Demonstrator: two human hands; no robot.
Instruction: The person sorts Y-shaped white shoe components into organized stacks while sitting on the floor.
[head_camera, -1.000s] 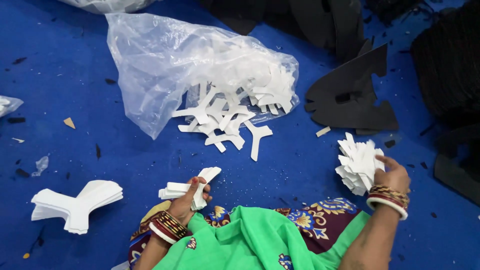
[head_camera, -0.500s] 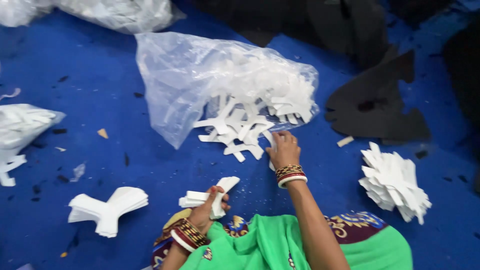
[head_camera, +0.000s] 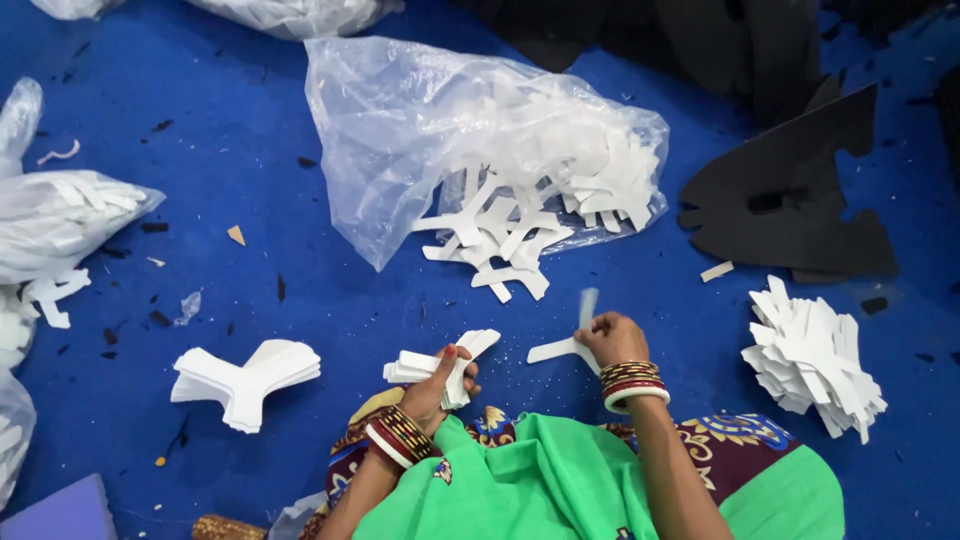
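Your left hand (head_camera: 432, 385) is gripping a small stack of white Y-shaped card cutouts (head_camera: 440, 362) near your lap, fingers curled round the stack & thumb pressing on top, so it's pinching that bundle tight. Your right hand (head_camera: 610, 340) is sitting just right of it, fingers pressed together on a single white Y-shaped cutout (head_camera: 565, 340), one arm of it sticking up & looking blurred. Both hands are hovering low over the blue mat (head_camera: 300, 320), close to your green garment (head_camera: 560, 480).

Far side, centre: a clear plastic bag (head_camera: 400, 130) is lying open w/ a loose heap of white Y-shaped pieces (head_camera: 520, 225) spilling out of its mouth toward you. Left & near: a neat pile of white Y-shaped cutouts (head_camera: 245, 378) is resting on the mat, well apart from your left hand. Right: a fanned, messy stack of white cutouts (head_camera: 810, 355) is lying near your right forearm, not touching it. Far right: a black foam sheet w/ cut-out edges (head_camera: 790, 200) is lying flat. Far left edge: another clear bag of white pieces (head_camera: 60, 215) is slumping on the mat. Small scraps are dotting the blue all round. Red & gold bangles (head_camera: 635, 380) are sitting on your right wrist.
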